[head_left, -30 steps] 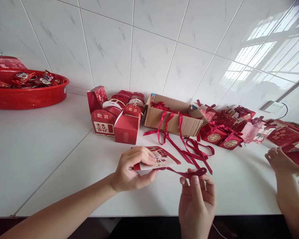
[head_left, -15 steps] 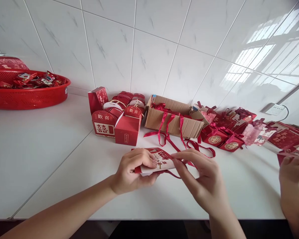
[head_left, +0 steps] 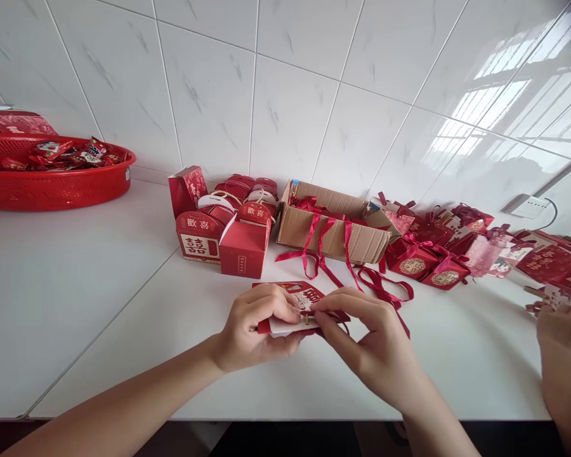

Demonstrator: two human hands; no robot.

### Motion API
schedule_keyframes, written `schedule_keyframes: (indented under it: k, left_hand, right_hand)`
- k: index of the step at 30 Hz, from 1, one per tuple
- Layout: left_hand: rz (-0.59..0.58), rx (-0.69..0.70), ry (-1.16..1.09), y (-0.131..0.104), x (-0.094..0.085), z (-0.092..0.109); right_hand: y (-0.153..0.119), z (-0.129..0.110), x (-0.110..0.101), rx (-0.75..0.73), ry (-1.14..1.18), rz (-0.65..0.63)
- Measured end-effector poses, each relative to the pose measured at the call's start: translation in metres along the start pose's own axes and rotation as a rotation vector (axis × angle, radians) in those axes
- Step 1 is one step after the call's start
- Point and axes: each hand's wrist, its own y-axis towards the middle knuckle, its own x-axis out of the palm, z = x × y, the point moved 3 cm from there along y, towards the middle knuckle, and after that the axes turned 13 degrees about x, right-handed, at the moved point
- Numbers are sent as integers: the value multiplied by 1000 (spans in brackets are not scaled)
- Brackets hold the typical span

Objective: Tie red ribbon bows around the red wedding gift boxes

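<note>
A red and white printed card box (head_left: 285, 325) lies low over the table in front of me. My left hand (head_left: 261, 320) grips its left side, thumb below and fingers on top. At the box's right part, my right hand (head_left: 361, 330) pinches a dark red ribbon (head_left: 330, 315) between thumb and index finger, against the printed face. The ribbon's loose end hangs past the box on the right. Part of the ribbon is hidden behind my fingers.
Behind stand red gift boxes (head_left: 244, 247) and a cardboard box (head_left: 333, 238) with ribbons draped over its front. A red basket (head_left: 57, 184) of wrapped sweets is at left. Ribboned boxes (head_left: 412, 260) stand at right, near another person's hand (head_left: 564, 330).
My right hand has moved left along the box, bringing the ribbon over the printed face. My left hand stays in place. The other person's hand now holds a differently shaped item.
</note>
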Motion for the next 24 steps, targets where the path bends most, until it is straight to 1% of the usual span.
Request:
schedule_keyframes:
  k: [3,7,10,17,21,24]
  left_hand:
    - [-4,12,1,1,0,1]
    - [-9,14,-3,0,-1,0]
    - [-12,7,-17,-1,-1,-2]
    - [13,-82,18,2,-4,-1]
    - [-31,-71,4,3,-5,0]
    - [-53,-67,-20,3,-6,0]
  right_hand:
    - [0,0,-1,-16,25,-53]
    - [3,2,1,20,42,-148]
    - [7,4,1,29,83,-194]
    - [10,3,-5,-125,64,-295]
    - [7,7,-7,-206,74,-386]
    - [6,13,-4,-223,66,-358]
